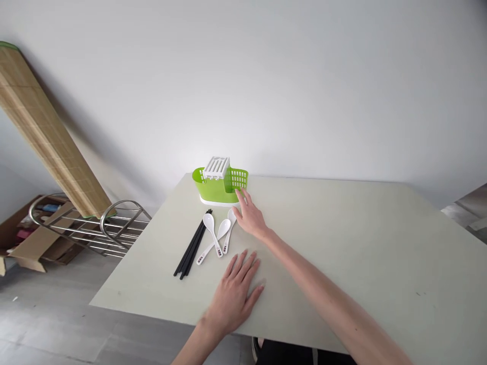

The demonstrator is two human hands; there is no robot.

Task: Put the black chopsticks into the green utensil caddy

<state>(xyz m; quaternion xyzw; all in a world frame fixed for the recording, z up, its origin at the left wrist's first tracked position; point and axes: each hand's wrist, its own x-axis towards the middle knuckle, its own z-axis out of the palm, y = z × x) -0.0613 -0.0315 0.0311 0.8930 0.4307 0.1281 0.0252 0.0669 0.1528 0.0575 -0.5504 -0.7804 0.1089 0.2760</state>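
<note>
My left hand (pixel 238 291) lies flat on the table near its front edge, fingers stretched out, holding nothing. Reaching forward, my right hand (pixel 250 215) is open, its fingertips at the front right of a green utensil holder (pixel 213 191); whether they touch it I cannot tell. The holder has lattice sides, a white base and a slotted white piece (pixel 216 167) on top. Three white spoons lie in front of it: one spoon (pixel 212 233) crosses another spoon (pixel 224 229), and a third spoon (pixel 227 238) is partly behind my right hand. Several black chopsticks (pixel 193 246) lie left of them.
The pale table (pixel 342 243) stands against a white wall (pixel 304 91). Left of it are a metal rack (pixel 114 223), a rolled bamboo mat (pixel 49 126) leaning on the wall, and an open cardboard box (pixel 41 241) on the grey floor.
</note>
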